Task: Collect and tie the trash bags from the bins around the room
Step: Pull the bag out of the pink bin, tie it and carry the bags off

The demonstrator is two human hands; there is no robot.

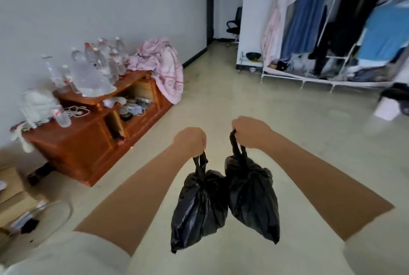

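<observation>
Fists clenched, left hand (190, 141) gripping crinkled glossy left bag (199, 206), right hand (250, 131) gripping right bag (252, 197)

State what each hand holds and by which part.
The left hand grips one black trash bag by its tied handle loops; the right hand grips a second black trash bag the same way. Both bags hang above the floor.

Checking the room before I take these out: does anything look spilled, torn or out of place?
Both black bags, left and right, hang tied and whole. No spill shows on the floor. What stands out is a pink cloth heaped on the wooden cabinet, drooping over its end.
</observation>
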